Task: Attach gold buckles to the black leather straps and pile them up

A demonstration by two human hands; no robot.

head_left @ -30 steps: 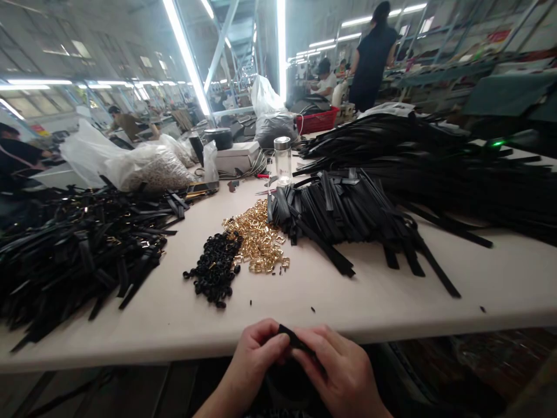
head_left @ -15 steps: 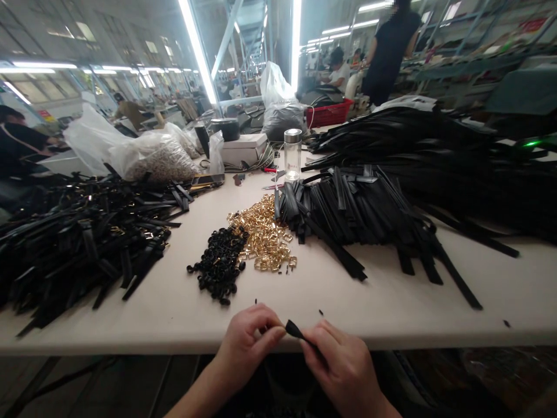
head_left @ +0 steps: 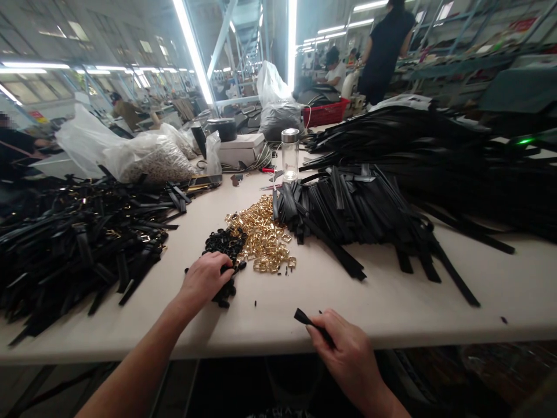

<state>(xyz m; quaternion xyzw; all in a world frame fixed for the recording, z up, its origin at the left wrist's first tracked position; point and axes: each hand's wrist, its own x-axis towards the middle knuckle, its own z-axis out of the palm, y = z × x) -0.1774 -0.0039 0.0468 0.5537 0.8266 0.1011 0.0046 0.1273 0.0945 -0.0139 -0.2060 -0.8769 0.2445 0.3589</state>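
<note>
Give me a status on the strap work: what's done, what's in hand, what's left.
Done: a heap of straps with gold fittings lies on the left of the table. In hand: the right hand holds one black strap; the left hand is on the black rings, beside the gold buckles. Left: a large pile of bare straps at right.

Left hand (head_left: 203, 280) stretched forward, fingers curled down, right hand (head_left: 346, 354) close in, fingers pinched.
</note>
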